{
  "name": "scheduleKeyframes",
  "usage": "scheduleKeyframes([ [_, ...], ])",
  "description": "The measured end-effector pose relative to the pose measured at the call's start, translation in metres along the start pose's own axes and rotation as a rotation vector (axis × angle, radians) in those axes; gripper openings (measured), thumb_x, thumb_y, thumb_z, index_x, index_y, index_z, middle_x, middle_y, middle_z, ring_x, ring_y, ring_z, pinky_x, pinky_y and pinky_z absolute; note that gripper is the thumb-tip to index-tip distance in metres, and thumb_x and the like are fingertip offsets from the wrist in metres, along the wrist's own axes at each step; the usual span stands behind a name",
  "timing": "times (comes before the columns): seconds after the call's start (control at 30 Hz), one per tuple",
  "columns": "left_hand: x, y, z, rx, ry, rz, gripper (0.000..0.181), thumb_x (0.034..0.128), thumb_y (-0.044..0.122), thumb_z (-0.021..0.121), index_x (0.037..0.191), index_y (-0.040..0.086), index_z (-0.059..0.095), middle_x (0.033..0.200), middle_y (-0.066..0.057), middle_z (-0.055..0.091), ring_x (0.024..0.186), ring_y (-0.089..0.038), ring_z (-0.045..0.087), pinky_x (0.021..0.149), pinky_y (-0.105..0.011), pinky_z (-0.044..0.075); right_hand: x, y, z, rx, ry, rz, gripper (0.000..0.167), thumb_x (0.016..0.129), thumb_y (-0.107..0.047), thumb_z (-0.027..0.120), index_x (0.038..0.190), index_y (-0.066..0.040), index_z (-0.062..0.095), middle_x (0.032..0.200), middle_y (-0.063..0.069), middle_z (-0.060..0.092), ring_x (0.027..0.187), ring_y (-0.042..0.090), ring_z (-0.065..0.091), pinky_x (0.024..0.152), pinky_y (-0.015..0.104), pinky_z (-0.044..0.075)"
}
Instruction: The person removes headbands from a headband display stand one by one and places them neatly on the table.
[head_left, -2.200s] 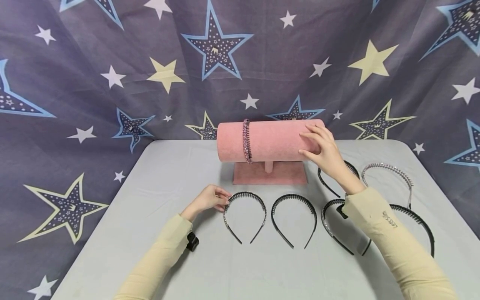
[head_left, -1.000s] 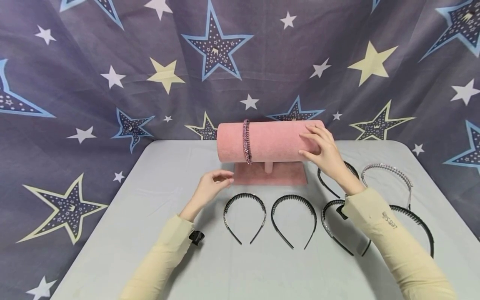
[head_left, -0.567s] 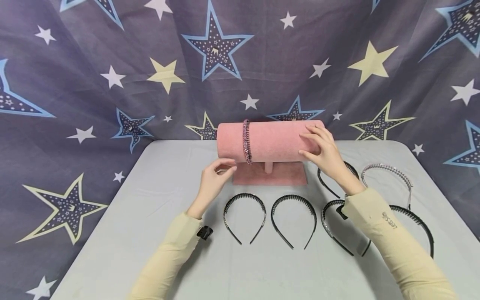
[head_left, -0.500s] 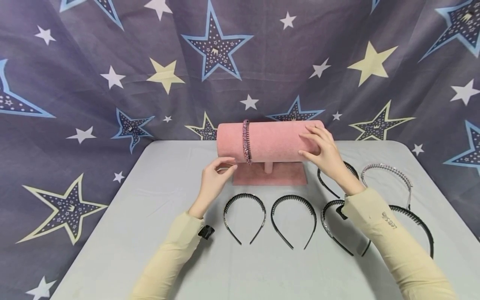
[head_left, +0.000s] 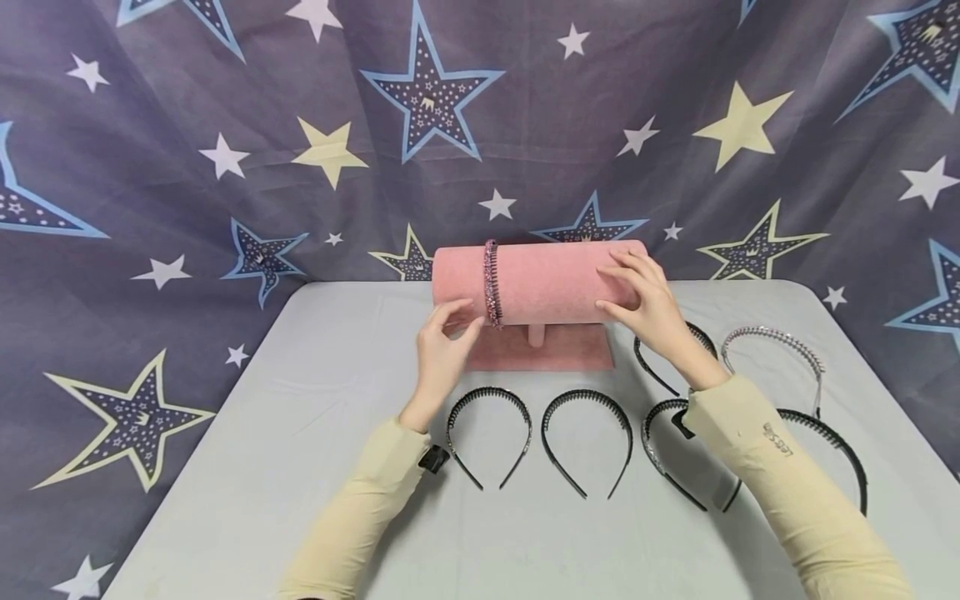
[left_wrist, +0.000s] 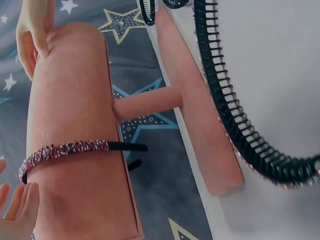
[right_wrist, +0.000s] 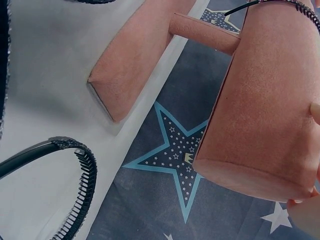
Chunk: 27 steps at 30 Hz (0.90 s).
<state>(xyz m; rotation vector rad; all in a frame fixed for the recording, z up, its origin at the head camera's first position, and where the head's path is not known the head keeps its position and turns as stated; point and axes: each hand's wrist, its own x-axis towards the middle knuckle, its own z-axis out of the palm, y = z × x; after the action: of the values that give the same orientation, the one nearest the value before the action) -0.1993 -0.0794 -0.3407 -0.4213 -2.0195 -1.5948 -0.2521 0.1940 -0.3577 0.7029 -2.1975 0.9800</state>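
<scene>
A pink padded headband stand (head_left: 562, 283) with a horizontal roll stands at the back of the table. Around the left part of its roll sits a beaded purple-pink headband (head_left: 492, 283), its dark ends hanging free below in the left wrist view. Just left of this headband is my left hand (head_left: 441, 358), thumb and fingers apart near the roll's lower front. In the left wrist view the left fingertips (left_wrist: 31, 195) lie close to the beaded band; contact is hard to tell. My right hand (head_left: 648, 308) holds the roll's right end, fingers and thumb spread over it.
In front of the stand lie a glittery headband (head_left: 489, 393) and a black headband (head_left: 588, 396). Several more lie to the right, including a silvery-pink headband (head_left: 776, 335), partly behind the right sleeve (head_left: 780, 483). A star-patterned curtain (head_left: 525, 108) hangs behind the table (head_left: 247, 467).
My left hand has left the glittery headband on the table and moved up and right to the roll beside the beaded headband. My right hand has stayed on the roll's end.
</scene>
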Motion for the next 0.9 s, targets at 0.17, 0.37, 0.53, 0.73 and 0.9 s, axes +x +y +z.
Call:
scheduleKeyframes([
  [0.17,0.002,-0.004,0.008,-0.035,0.029,-0.001,0.026,0.0762,-0.007,0.062,0.1,-0.015,0.056,0.093,-0.029,0.055,0.084,-0.039,0.058,0.078,-0.042,0.051,0.001,0.0,0.0,0.001,-0.001,-0.001,0.045,0.064,-0.001,0.076,0.106,0.0,0.061,0.125,0.018,0.048,0.124,0.033,0.029,0.107,0.041,0.017],
  [0.37,0.005,-0.031,0.019,-0.021,0.066,0.016,0.028,0.0775,0.003,0.065,0.104,-0.005,0.059,0.095,-0.019,0.056,0.085,-0.028,0.059,0.076,-0.03,0.052,0.001,0.0,0.0,-0.001,-0.004,0.0,0.045,0.064,-0.002,0.076,0.107,0.0,0.061,0.125,0.018,0.047,0.123,0.033,0.03,0.107,0.043,0.018],
  [0.53,0.006,-0.031,0.025,0.049,0.087,0.021,0.028,0.0773,0.003,0.065,0.103,-0.004,0.059,0.094,-0.016,0.055,0.085,-0.024,0.056,0.075,-0.029,0.051,0.001,0.0,0.0,0.0,-0.013,0.006,0.045,0.065,-0.002,0.076,0.107,0.0,0.061,0.126,0.017,0.047,0.123,0.032,0.03,0.106,0.044,0.018],
  [0.73,0.008,-0.031,0.031,0.1,0.093,0.037,0.03,0.0762,0.002,0.065,0.106,-0.002,0.059,0.094,-0.015,0.052,0.084,-0.024,0.054,0.074,-0.028,0.05,0.001,0.0,0.0,-0.001,-0.011,-0.001,0.045,0.065,-0.002,0.076,0.107,0.0,0.061,0.125,0.018,0.047,0.122,0.033,0.031,0.106,0.044,0.019],
  [0.9,0.009,-0.031,0.035,0.15,0.115,0.023,0.031,0.0754,0.002,0.066,0.106,-0.001,0.059,0.094,-0.013,0.053,0.08,-0.022,0.055,0.071,-0.025,0.05,0.001,0.0,0.0,0.001,-0.008,-0.007,0.045,0.064,-0.001,0.076,0.107,0.0,0.06,0.125,0.018,0.047,0.122,0.033,0.031,0.106,0.044,0.019],
])
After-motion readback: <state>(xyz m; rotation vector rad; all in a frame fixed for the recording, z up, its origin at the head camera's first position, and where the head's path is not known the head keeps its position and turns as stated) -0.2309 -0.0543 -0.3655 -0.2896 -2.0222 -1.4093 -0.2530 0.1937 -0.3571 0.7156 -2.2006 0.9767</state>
